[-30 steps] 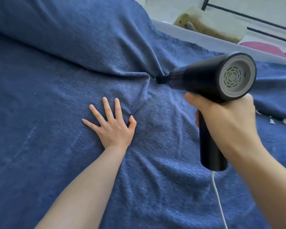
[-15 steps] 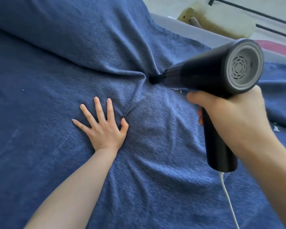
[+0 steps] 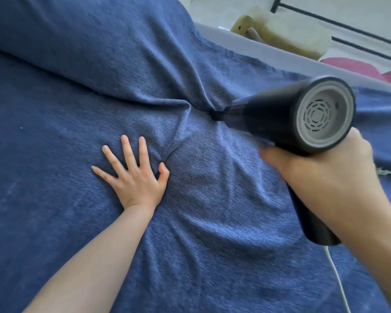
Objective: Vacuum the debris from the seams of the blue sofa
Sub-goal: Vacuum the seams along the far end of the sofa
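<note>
Two bare forearms, no sleeves in view, left hand (image 3: 134, 177), right hand (image 3: 325, 175), no rings or watch

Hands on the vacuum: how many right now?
1. The right hand grips the handle of the black handheld vacuum. The left hand is apart from it, pressed flat with spread fingers on the blue sofa cover.
</note>
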